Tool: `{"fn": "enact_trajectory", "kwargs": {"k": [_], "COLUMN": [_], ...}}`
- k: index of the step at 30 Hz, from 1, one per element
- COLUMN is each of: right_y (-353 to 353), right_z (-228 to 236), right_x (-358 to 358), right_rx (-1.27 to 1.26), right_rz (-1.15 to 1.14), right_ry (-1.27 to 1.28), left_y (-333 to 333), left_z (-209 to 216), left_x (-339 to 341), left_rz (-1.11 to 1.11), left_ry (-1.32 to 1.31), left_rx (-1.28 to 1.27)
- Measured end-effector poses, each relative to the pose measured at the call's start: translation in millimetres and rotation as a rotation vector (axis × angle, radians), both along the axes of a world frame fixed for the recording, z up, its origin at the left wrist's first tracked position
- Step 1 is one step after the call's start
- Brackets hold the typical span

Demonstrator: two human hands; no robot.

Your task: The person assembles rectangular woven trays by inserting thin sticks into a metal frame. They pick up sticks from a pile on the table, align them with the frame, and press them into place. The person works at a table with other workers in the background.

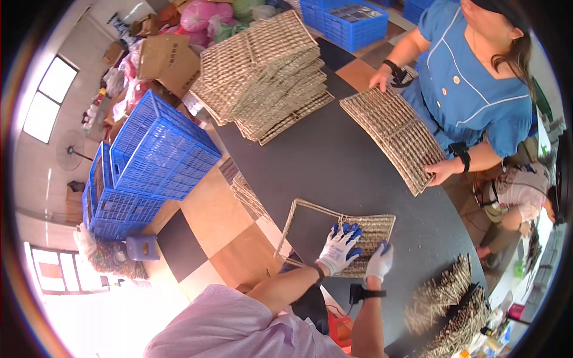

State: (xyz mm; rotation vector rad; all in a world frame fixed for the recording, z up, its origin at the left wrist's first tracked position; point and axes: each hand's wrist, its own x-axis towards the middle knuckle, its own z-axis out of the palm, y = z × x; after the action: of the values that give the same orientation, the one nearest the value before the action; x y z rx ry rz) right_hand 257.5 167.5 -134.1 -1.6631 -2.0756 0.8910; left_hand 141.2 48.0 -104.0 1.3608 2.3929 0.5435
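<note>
A rectangular wire frame (290, 225), its right half filled with woven brown straw-like strands (377, 226), lies on the dark table in front of me. Its left half is bare wire and reaches over the table's edge. My left hand (341, 246), in a white glove with blue fingertips, rests on the woven half with fingers spread. At the panel's right edge, my right hand (379, 262), gloved the same way, grips the rim; part of its fingers is hidden. Loose bundles of brown strands (440, 292) lie to the right of it.
Finished-looking woven panels (259, 65) are stacked on the table (286, 158) at the far left. Across from me a person in blue holds another woven panel (394, 134). Blue plastic crates (161, 149) stand on the floor to the left, near cardboard boxes (170, 62).
</note>
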Motion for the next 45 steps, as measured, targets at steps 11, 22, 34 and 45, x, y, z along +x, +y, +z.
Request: {"fn": "enact_trajectory", "kwargs": {"k": [11,22,34,45], "right_y": [-38.9,20.8,-9.4,9.9], "right_z": [-4.2,-21.2,-2.0,43.8], "right_x": [79.6,4.5,57.3,36.6], "right_rx": [-0.04,0.238,0.015,0.19], "right_rz": [0.207,0.137,0.201,0.089], "right_ry": [-0.112,-0.02,-0.284,-0.323], "left_y": [7.4,10.2,9.8,8.7], "left_z": [-5.5,3.4,-4.0,1.8], "left_x": [9.8,8.9,11.6,9.9], "left_rz": [0.226,0.17,0.137,0.133], "left_ry": [-0.025,-0.002,0.027,-0.039], "left_rx": [0.061,-0.079,0.051,0.045]}}
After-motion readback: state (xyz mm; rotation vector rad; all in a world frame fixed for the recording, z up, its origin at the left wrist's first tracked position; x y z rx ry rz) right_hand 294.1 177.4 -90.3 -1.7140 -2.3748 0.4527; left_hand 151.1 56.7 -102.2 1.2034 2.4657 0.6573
